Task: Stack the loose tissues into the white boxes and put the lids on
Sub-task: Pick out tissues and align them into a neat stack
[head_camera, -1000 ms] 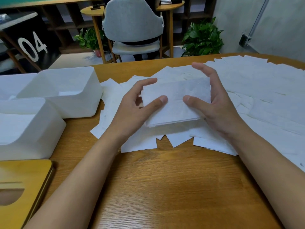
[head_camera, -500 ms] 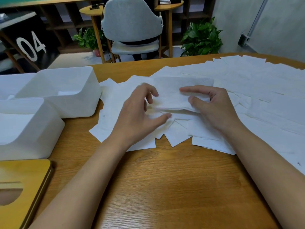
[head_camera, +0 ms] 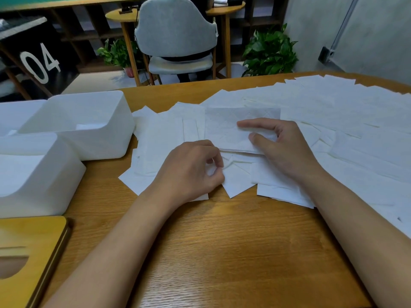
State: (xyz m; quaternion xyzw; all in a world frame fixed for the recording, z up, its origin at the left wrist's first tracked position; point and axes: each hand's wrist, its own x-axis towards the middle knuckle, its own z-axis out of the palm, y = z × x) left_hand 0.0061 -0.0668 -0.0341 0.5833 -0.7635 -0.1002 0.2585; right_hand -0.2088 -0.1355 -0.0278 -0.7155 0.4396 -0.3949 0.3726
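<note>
View: head camera, looking forward and down.
Table: wooden table (head_camera: 222,252) with visible grain. Both forearms reach over its near edge.
Loose tissues: many flat white paper tissues (head_camera: 333,121) lie overlapped across the middle and right of the table, as far as the far right edge.
Left hand pose: left hand (head_camera: 191,170) is back up and low over the near edge of the tissue spread, wrist straight and fingers curled under.
Left grip: thumb and forefinger pinch a rumpled edge of one white tissue sheet (head_camera: 238,178), which lies on the table.
Right hand pose: right hand (head_camera: 287,150) is just right of the left hand. Its forefinger is stretched out leftwards and its thumb lies below it.
Right grip: it grasps a thin stack of white tissues (head_camera: 231,132) by the stack's right end. The stack's near edge is raised slightly off the sheets beneath.
Boxes: a far white plastic box (head_camera: 89,138) and a near white plastic box (head_camera: 40,181) stand at the left, lids off, touching or nearly so. I cannot tell what is inside them.
Lid: a flat wooden lid with an oval slot (head_camera: 29,247) lies at the near left corner.
Background: a grey upholstered chair (head_camera: 175,34), green potted plants (head_camera: 269,52) and a black panel marked "04" (head_camera: 40,63).
</note>
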